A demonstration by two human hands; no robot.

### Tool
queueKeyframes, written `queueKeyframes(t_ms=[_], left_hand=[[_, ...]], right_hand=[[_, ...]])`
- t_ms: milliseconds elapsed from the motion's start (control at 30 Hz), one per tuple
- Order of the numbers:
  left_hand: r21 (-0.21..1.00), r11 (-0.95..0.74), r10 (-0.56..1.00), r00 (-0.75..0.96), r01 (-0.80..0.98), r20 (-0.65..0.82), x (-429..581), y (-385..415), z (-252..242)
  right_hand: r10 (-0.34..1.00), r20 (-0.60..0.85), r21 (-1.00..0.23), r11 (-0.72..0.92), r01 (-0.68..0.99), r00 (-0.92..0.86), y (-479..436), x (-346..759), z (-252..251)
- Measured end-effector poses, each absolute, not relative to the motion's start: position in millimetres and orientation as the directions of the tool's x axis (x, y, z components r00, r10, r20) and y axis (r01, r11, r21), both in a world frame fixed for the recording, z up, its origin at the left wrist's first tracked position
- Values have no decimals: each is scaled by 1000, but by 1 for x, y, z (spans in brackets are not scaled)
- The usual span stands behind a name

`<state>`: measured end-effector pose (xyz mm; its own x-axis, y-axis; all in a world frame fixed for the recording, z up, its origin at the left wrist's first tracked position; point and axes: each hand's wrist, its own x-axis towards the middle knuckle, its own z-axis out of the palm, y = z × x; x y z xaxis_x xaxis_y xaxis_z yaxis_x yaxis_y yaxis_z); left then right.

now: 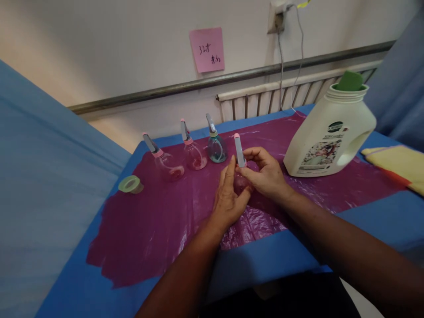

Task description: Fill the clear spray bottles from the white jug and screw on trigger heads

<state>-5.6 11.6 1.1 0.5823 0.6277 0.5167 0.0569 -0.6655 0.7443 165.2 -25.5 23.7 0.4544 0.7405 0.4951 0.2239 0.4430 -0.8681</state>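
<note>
A small clear pink spray bottle (240,180) with a grey and pink trigger head stands upright on the purple plastic sheet (159,238). My left hand (230,196) is wrapped round its body from the left. My right hand (266,172) grips the collar below the trigger head with thumb and fingers. Left of my hands stand a teal spray bottle (217,151) and two pink ones, a nearer-to-middle pink spray bottle (196,155) and a leftmost pink spray bottle (168,168). All three have their trigger heads on and a little liquid in the bottom.
A large cream detergent jug (327,128) with a green piece in its mouth stands at right. A green-rimmed cup (130,183) lies far left. A yellow cloth (397,165) rests at the right edge. Blue curtains (49,190) hang at both sides; a wall and radiator (265,101) stand behind.
</note>
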Motion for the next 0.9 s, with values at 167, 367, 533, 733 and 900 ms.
queueKeyframes(t_ms=[167,367,533,733,900], left_hand=[[754,-654,635,582,55,508,-6,13,2],[746,-665,616,578,18,535,-5,14,-1],[760,-648,635,587,50,502,-5,12,2],[736,-676,611,590,42,527,-5,12,4],[732,-681,604,595,40,530,-5,13,4]], right_hand=[[743,488,-864,488,128,459,-23,160,21],[785,543,-839,521,155,299,-39,166,25],[779,518,-855,481,192,353,-35,168,26],[720,506,-856,486,175,475,-26,160,24],[775,508,-858,493,142,377,-33,164,23]])
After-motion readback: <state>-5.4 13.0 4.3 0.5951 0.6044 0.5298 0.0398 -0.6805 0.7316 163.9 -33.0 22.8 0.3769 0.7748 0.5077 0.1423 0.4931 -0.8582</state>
